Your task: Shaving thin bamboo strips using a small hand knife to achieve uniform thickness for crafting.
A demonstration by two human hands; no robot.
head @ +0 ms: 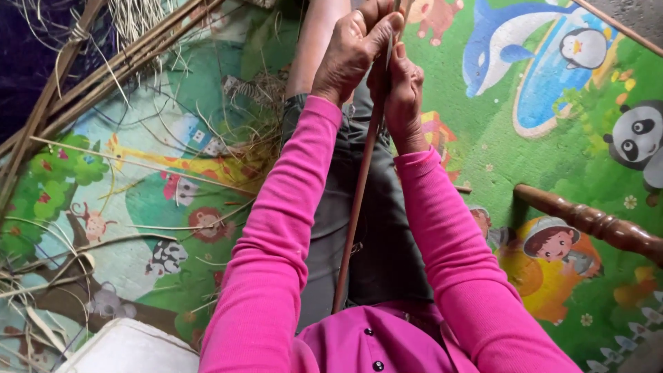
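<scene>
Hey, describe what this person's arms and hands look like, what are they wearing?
Both arms wear long, bright pink sleeves reaching to the wrists, part of a pink buttoned top with small dark buttons. The left hand and right hand are bare: no gloves, and no rings or bracelets visible.

Left hand raised, fingers curled closed; right hand fisted just below; both arms outstretched.
</scene>
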